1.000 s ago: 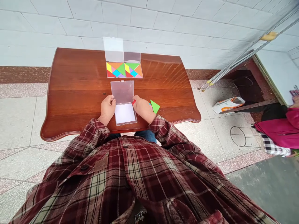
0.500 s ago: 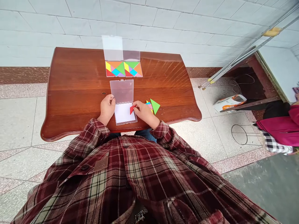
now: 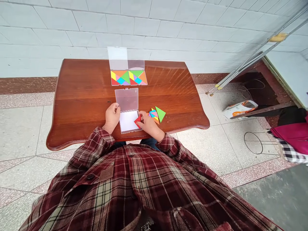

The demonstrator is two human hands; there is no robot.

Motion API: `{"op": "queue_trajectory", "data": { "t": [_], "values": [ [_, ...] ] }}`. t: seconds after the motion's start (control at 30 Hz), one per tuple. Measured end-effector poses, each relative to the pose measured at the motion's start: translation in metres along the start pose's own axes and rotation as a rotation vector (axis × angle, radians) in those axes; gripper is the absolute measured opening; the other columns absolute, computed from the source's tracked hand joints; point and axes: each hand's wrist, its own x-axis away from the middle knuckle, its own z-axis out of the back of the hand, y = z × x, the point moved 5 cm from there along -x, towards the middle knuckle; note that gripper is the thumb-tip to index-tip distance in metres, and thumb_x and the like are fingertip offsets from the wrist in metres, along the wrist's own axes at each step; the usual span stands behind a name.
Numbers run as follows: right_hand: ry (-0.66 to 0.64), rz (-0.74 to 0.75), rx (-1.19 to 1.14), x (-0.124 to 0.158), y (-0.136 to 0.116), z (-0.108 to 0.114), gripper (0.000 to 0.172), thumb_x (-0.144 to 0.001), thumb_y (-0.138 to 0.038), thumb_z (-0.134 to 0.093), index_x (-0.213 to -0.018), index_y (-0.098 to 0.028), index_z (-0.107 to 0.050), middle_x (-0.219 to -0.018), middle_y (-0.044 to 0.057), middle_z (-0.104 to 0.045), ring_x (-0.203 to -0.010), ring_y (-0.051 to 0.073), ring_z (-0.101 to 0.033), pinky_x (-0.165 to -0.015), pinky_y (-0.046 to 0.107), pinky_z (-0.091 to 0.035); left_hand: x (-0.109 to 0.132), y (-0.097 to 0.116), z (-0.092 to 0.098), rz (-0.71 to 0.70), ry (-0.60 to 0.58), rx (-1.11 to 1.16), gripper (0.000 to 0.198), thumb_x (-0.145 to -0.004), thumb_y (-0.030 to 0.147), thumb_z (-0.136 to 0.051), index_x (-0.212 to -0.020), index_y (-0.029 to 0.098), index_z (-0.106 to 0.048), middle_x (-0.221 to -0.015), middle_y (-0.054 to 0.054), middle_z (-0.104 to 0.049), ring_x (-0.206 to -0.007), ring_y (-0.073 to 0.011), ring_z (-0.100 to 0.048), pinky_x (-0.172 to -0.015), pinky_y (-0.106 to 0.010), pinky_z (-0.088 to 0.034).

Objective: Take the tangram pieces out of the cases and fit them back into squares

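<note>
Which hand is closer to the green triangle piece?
The right hand, just below and left of the green triangle piece. The left hand is farther off, beyond the clear plastic case.

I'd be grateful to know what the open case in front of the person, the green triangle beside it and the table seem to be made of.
The open case looks like clear plastic: see-through and glossy. The green triangle looks like flat, matte plastic or foam, which the look leaves open. The table looks like polished reddish-brown wood, with visible grain and glare on its finish.
</note>
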Motion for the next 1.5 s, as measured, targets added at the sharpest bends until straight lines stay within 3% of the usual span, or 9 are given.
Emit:
{"op": "queue_trajectory", "data": {
  "t": [0.1,0.27,0.37,0.63,0.9,1.17,1.3,1.4,1.5],
  "values": [
    [0.004,0.012,-0.024,-0.001,0.001,-0.001,0.044,-0.077,-0.019,-0.058,-0.119,-0.019,-0.046,-0.072,-0.006,-0.056,-0.066,0.013,-0.054,-0.064,0.025,-0.039,0.0,0.0,0.0,0.012,-0.002,-0.003,0.017,-0.081,0.023,-0.05,-0.094,0.018,-0.059,-0.084,-0.003,-0.065,-0.078,-0.0145,-0.06,-0.08,-0.029,-0.048],
    [-0.004,0.016,0.013,-0.003,0.003,-0.001,0.015,-0.078,-0.021,-0.057,-0.093,-0.019,-0.055,-0.073,-0.003,-0.06,-0.068,0.013,-0.054,-0.066,0.025,-0.038,-0.001,-0.003,-0.001,0.026,-0.004,0.013,0.019,-0.081,0.024,-0.05,-0.097,0.018,-0.058,-0.083,-0.003,-0.064,-0.077,-0.0143,-0.06,-0.079,-0.029,-0.048],
    [0.011,0.025,0.041,-0.003,0.0,0.003,0.006,-0.08,-0.019,-0.053,-0.086,-0.019,-0.056,-0.076,-0.002,-0.063,-0.07,0.013,-0.055,-0.068,0.025,-0.039,-0.001,-0.005,-0.002,0.019,-0.005,0.029,0.019,-0.081,0.024,-0.05,-0.097,0.018,-0.058,-0.083,-0.002,-0.064,-0.076,-0.0141,-0.059,-0.079,-0.029,-0.048],
    [-0.092,0.233,0.359,-0.02,-0.032,0.013,0.018,-0.087,-0.012,-0.047,-0.088,-0.018,-0.064,-0.091,0.004,-0.068,-0.085,0.016,-0.058,-0.076,0.025,-0.038,-0.003,-0.006,-0.001,-0.008,0.022,0.022,0.017,-0.08,0.023,-0.051,-0.095,0.019,-0.058,-0.082,-0.002,-0.063,-0.076,-0.0138,-0.059,-0.078,-0.029,-0.048],
    [-0.357,0.392,0.676,-0.041,-0.044,-0.002,0.023,-0.085,-0.009,-0.05,-0.08,-0.019,-0.071,-0.081,0.004,-0.067,-0.072,0.015,-0.053,-0.061,0.028,-0.024,-0.005,-0.007,-0.003,-0.034,0.009,0.001,0.016,-0.083,0.022,-0.05,-0.097,0.019,-0.057,-0.085,-0.002,-0.063,-0.078,-0.0131,-0.059,-0.08,-0.028,-0.048],
    [-0.389,0.407,0.715,-0.034,-0.042,-0.002,0.024,-0.087,-0.012,-0.051,-0.085,-0.019,-0.073,-0.084,0.004,-0.069,-0.074,0.016,-0.055,-0.062,0.028,-0.025,-0.004,-0.011,-0.006,-0.047,0.013,0.025,0.016,-0.082,0.022,-0.05,-0.097,0.02,-0.057,-0.084,-0.001,-0.063,-0.076,-0.0129,-0.059,-0.078,-0.028,-0.048],
    [-0.346,0.315,0.666,-0.034,-0.043,0.004,0.02,-0.087,-0.012,-0.053,-0.084,-0.018,-0.072,-0.083,0.005,-0.07,-0.074,0.017,-0.056,-0.063,0.028,-0.027,-0.005,-0.012,-0.006,-0.052,0.013,0.041,0.016,-0.082,0.023,-0.05,-0.096,0.02,-0.057,-0.083,-0.002,-0.063,-0.077,-0.0135,-0.06,-0.077,-0.028,-0.048],
    [-0.27,0.224,0.594,-0.032,-0.045,0.011,0.019,-0.087,-0.013,-0.053,-0.096,-0.015,-0.07,-0.086,0.007,-0.071,-0.075,0.017,-0.058,-0.065,0.027,-0.031,-0.004,-0.011,-0.005,-0.049,0.013,0.045,0.016,-0.082,0.022,-0.05,-0.096,0.02,-0.057,-0.083,-0.002,-0.063,-0.076,-0.0132,-0.06,-0.076,-0.028,-0.048],
    [-0.246,0.16,0.515,-0.03,-0.042,0.013,0.031,-0.085,-0.011,-0.053,-0.114,-0.013,-0.063,-0.086,0.005,-0.071,-0.074,0.016,-0.058,-0.068,0.025,-0.035,-0.004,-0.011,-0.005,-0.048,0.013,0.04,0.016,-0.082,0.023,-0.05,-0.097,0.02,-0.057,-0.081,-0.001,-0.063,-0.073,-0.013,-0.059,-0.074,-0.028,-0.048]
  ]
}}
